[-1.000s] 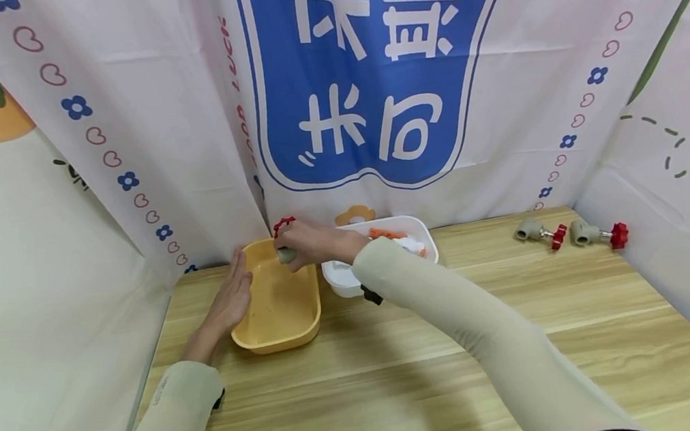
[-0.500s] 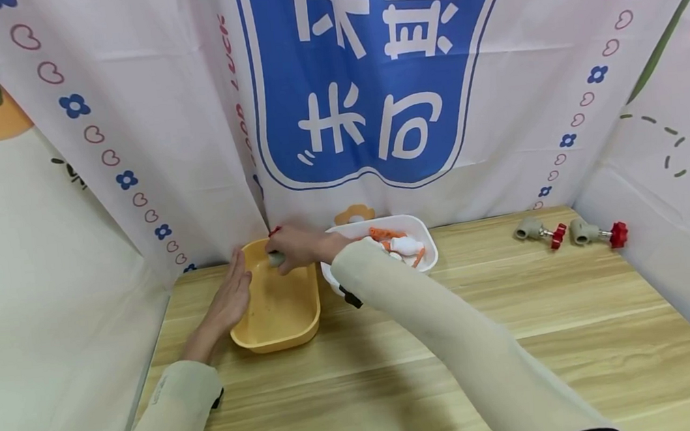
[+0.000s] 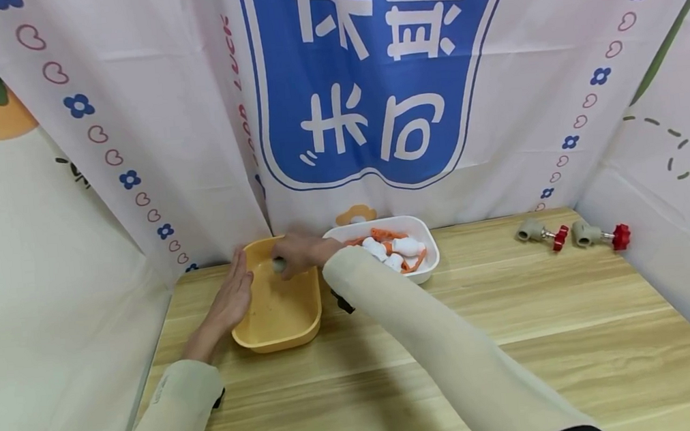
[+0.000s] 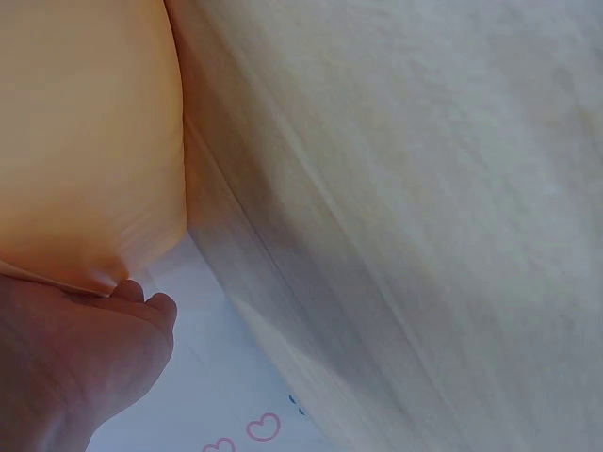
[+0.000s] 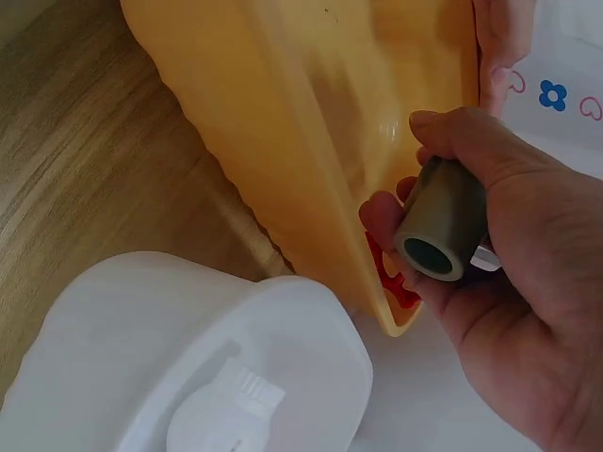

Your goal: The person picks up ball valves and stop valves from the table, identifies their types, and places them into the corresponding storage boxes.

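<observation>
My right hand (image 3: 299, 252) grips a grey pipe valve (image 5: 443, 212) over the far end of a yellow plastic bin (image 3: 278, 345). In the right wrist view the valve's round open end faces the camera, and its red handwheel (image 5: 403, 290) shows by the bin's rim, partly behind the fingers. Whether the valve touches the bin, I cannot tell. My left hand (image 3: 234, 297) lies along the bin's left side with its fingers fairly straight. In the left wrist view its fingertips touch the yellow wall (image 4: 94, 141).
Right of the bin stands a white tray (image 3: 429, 275) holding white bottle-like pieces (image 3: 408, 246) and orange parts (image 3: 386, 233). Two more grey valves with red handwheels, one (image 3: 531, 231) left of the other (image 3: 585, 234), lie at the table's far right. Printed curtains (image 3: 204, 152) hang behind.
My right hand has shifted slightly left and lower with the valve; the handwheel, earlier seen above the bin's far rim, is now hidden in the head view. My left hand stays put.
</observation>
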`<move>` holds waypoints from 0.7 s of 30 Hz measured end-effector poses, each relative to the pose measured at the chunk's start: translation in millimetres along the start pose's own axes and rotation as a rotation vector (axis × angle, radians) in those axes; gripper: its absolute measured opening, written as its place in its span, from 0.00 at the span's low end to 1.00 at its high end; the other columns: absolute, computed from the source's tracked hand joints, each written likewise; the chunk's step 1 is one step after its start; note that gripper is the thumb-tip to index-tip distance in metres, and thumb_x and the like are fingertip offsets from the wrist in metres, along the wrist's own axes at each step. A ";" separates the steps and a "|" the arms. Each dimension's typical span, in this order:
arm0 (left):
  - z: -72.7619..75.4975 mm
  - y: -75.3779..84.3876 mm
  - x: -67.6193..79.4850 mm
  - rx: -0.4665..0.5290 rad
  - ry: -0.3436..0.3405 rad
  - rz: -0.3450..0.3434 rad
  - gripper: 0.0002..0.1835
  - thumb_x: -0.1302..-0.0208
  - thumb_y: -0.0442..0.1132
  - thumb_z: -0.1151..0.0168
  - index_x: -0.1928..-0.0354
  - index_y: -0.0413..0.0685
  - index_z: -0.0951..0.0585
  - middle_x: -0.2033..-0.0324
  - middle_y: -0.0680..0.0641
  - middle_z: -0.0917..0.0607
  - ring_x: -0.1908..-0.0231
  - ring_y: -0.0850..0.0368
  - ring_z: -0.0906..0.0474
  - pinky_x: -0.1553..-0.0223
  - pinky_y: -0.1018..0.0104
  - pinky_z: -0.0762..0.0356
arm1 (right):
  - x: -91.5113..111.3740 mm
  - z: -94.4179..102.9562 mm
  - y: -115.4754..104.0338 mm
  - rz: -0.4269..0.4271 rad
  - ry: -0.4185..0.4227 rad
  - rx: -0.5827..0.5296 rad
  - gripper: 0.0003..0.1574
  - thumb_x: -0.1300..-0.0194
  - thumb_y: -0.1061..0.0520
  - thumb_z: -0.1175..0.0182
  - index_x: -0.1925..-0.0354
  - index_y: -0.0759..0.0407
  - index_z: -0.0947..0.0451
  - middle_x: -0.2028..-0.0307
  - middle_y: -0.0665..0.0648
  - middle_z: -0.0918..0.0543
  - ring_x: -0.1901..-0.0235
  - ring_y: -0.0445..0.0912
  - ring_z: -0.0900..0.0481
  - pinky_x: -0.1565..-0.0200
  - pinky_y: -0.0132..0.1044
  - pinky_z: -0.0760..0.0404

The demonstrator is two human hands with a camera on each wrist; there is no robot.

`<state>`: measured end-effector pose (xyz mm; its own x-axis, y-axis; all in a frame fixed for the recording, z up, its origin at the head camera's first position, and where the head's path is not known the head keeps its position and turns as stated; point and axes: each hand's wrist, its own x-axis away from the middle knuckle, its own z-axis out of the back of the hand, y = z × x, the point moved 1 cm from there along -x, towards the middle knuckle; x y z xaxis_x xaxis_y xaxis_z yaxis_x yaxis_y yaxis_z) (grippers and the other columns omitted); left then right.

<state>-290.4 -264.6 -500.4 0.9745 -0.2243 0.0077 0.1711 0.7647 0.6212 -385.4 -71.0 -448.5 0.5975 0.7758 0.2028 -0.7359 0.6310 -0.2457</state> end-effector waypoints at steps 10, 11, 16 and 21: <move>0.3 2.0 0.2 -0.002 0.001 -0.003 0.34 0.12 0.46 0.75 0.16 0.40 0.68 0.16 0.41 0.71 0.16 0.42 0.74 0.18 0.39 0.67 | -17.3 -13.2 10.2 -0.034 0.019 0.053 0.14 0.34 0.48 0.26 0.53 0.49 0.14 0.59 0.45 0.16 0.61 0.41 0.23 0.56 0.34 0.24; 0.4 2.0 0.1 -0.002 0.001 -0.003 0.34 0.12 0.46 0.75 0.16 0.40 0.68 0.16 0.41 0.71 0.17 0.42 0.74 0.18 0.39 0.68 | -6.7 -6.6 1.7 -0.041 0.022 0.055 0.14 0.33 0.49 0.27 0.51 0.51 0.14 0.58 0.47 0.15 0.59 0.42 0.23 0.55 0.34 0.23; 0.6 1.4 0.2 -0.007 0.005 -0.004 0.34 0.12 0.46 0.74 0.16 0.40 0.68 0.16 0.41 0.71 0.16 0.42 0.74 0.18 0.40 0.67 | 18.4 9.8 -20.4 -0.081 -0.018 0.039 0.17 0.29 0.52 0.29 0.45 0.54 0.16 0.50 0.51 0.16 0.52 0.44 0.22 0.46 0.34 0.22; 0.0 0.5 0.6 -0.007 0.006 0.003 0.34 0.12 0.47 0.75 0.16 0.42 0.69 0.16 0.43 0.71 0.16 0.43 0.74 0.18 0.39 0.67 | -3.4 -4.0 -6.2 -0.099 -0.053 0.076 0.13 0.29 0.49 0.32 0.49 0.49 0.17 0.55 0.46 0.17 0.56 0.41 0.23 0.46 0.39 0.21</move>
<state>-289.8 -264.4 -500.1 0.9759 -0.2182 0.0045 0.1693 0.7699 0.6154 -381.5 -77.5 -451.4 0.6524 0.7069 0.2733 -0.6971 0.7012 -0.1497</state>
